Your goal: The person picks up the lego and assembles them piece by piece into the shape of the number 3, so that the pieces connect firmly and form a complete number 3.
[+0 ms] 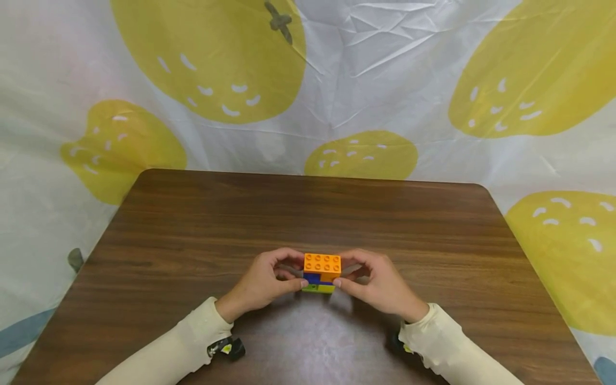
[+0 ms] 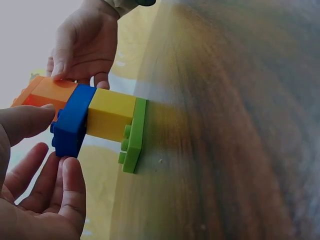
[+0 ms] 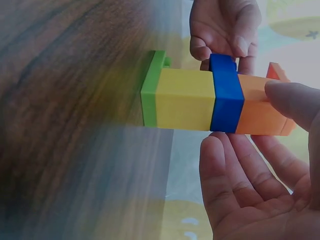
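A small stack of toy building bricks stands upright between both hands. On top is an orange brick (image 1: pixel 322 262) with round studs, above another orange block (image 3: pixel 255 107). Under them come a blue brick (image 3: pixel 227 102), a yellow block (image 3: pixel 185 100) and a thin green brick (image 2: pixel 135 137) at the bottom. My left hand (image 1: pixel 267 282) holds the stack's left side, thumb in front near the blue brick. On the right side, my right hand (image 1: pixel 377 280) grips it, thumb against the orange block in the right wrist view. Whether the green brick touches the tabletop, I cannot tell.
The brown wood-grain table (image 1: pixel 231 214) spreads around the hands, its far corners rounded. Behind it hangs a white cloth (image 1: pixel 375 64) printed with yellow fruit. Dark straps (image 1: pixel 227 348) sit at the cream sleeves.
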Motion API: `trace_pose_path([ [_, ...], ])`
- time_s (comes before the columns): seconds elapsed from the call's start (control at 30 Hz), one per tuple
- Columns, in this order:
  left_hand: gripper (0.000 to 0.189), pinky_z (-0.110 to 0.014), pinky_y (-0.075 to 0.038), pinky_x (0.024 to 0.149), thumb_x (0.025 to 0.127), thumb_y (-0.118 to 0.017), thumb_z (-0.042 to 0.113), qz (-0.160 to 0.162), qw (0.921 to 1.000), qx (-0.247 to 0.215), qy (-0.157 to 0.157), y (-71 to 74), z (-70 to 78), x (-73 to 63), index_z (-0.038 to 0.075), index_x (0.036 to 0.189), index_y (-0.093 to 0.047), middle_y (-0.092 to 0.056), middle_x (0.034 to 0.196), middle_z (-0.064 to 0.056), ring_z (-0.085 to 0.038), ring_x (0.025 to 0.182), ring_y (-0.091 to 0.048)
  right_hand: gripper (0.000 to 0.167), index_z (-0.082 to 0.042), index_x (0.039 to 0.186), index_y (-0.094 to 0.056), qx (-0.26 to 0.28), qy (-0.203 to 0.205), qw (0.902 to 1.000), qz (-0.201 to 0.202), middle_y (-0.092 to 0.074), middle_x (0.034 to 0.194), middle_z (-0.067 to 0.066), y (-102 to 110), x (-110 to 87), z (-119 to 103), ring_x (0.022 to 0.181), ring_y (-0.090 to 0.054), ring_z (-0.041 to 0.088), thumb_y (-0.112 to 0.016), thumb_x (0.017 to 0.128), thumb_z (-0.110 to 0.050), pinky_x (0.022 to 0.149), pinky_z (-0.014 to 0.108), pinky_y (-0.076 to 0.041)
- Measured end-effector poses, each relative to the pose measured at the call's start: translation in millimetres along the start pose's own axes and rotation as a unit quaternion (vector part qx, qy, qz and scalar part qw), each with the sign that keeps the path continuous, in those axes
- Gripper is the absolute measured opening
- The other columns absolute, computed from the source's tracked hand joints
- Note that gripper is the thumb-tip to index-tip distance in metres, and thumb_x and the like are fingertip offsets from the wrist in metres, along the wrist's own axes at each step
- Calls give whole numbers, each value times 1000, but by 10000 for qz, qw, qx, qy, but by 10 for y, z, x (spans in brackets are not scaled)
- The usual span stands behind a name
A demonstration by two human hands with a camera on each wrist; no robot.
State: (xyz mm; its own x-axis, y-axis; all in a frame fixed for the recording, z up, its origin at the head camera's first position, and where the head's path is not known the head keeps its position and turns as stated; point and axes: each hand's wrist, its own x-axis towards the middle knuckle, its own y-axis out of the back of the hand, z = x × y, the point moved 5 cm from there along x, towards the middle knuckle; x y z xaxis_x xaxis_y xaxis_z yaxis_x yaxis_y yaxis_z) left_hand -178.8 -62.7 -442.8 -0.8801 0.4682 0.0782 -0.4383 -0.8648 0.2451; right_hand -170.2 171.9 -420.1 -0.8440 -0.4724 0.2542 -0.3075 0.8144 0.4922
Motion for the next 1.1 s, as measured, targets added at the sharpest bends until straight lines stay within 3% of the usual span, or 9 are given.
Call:
trace_pose_path([
  [0.4, 43, -26, -63, 86, 88, -84, 6, 20, 9998, 188, 83, -25, -63, 23, 3, 128, -69, -71, 122, -15, -28, 104, -73, 40, -6, 126, -72, 22, -120, 9999, -6, -79, 118, 10, -32, -32, 39, 102, -76, 18, -85, 88, -5, 81, 32, -66],
  [0.67, 44, -25, -63, 87, 89, -84, 3, -57, 9993, 43, 355, -54, -104, 22, 4, 129, -68, -71, 124, -13, -21, 102, -73, 40, -9, 125, -72, 12, -115, 9999, 47, -79, 118, 7, -36, -35, 25, 103, -75, 14, -85, 88, -4, 82, 32, -66],
  [1.1, 44, -25, -62, 90, 89, -83, 4, -83, 9992, -227, 329, -58, -103, 39, 1, 130, -67, -70, 126, -17, -23, 106, -73, 39, -7, 125, -71, -3, -119, 9999, 123, -79, 118, 8, -36, -34, 27, 102, -75, 14, -84, 89, -4, 82, 32, -66],
])
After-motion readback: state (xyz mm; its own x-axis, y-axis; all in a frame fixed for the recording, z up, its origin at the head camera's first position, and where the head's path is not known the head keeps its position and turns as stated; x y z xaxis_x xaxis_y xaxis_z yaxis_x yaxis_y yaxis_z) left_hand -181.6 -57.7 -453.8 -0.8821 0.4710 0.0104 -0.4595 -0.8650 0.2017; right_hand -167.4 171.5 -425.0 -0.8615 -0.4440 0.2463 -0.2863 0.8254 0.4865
